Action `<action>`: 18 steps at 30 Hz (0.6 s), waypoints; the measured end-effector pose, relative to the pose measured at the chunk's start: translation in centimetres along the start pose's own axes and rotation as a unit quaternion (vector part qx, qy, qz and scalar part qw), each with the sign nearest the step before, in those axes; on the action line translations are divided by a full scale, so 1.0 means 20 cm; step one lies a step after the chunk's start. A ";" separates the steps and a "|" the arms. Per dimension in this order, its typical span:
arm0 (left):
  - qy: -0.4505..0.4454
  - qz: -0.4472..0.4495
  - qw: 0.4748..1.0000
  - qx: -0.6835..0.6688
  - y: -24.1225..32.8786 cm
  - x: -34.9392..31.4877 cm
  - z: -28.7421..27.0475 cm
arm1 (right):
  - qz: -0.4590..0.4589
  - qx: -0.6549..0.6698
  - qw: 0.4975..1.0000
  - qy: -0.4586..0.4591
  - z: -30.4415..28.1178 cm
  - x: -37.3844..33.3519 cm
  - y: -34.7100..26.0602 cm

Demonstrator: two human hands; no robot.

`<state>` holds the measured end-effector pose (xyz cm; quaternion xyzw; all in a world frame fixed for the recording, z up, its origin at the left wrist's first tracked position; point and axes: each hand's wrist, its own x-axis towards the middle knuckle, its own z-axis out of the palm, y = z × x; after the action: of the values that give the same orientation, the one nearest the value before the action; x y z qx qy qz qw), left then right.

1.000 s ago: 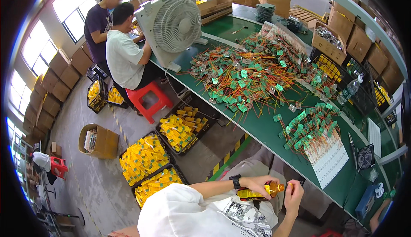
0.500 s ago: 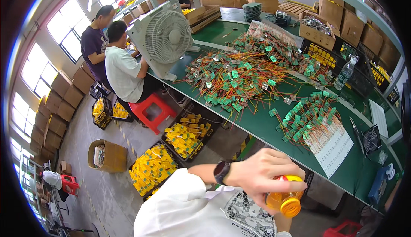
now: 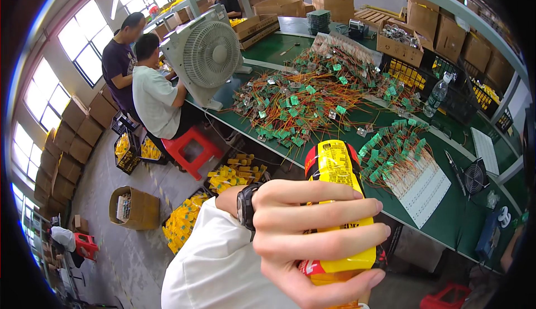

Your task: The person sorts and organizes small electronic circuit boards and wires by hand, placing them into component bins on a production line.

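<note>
My left hand (image 3: 312, 236), with a dark watch (image 3: 245, 207) on its wrist, is raised close to the view. Its fingers are wrapped round a drink bottle (image 3: 338, 169), which has a yellow label with red and black parts and orange-coloured contents at its lower end. The bottle stands tilted, its red-edged end toward the bench, and the fingers cover much of its middle. Just below it a sliver of skin shows at the lower edge, perhaps my right arm; the right hand itself is hidden.
On the green workbench (image 3: 446, 219) lie a heap of wired green circuit boards (image 3: 296, 102), a white perforated sheet (image 3: 421, 192), a water bottle (image 3: 435, 94) and a small black fan (image 3: 476, 176). A large fan (image 3: 209, 55) stands left. Two people work beyond, near a red stool (image 3: 192, 151).
My left hand has brought the drink bottle up and nearer the view, turning it so that its label shows instead of its yellow cap. The view has shifted slightly.
</note>
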<state>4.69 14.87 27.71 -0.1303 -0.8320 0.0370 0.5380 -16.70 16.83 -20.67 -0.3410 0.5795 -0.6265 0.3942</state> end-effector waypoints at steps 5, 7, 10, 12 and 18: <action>0.117 0.051 0.992 0.004 -0.02 0.04 0.04 | 0.056 0.071 0.996 -0.009 -0.03 0.01 0.04; 0.111 0.097 0.988 0.041 -0.03 0.06 0.01 | 0.056 0.089 0.994 -0.008 -0.04 0.02 0.06; 0.102 0.065 0.989 0.084 0.00 0.06 0.00 | 0.053 0.117 0.992 -0.006 -0.04 0.03 0.09; 0.095 0.055 0.988 0.111 0.04 0.09 0.00 | 0.051 0.128 0.990 -0.006 -0.04 0.02 0.09; 0.109 0.291 0.935 0.174 -0.14 0.14 -0.03 | 0.063 0.088 0.994 -0.008 -0.01 -0.01 -0.01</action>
<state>3.69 12.81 31.02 -0.2739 -0.6748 0.3218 0.6051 -16.81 17.03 -20.54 -0.2733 0.5393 -0.6461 0.4659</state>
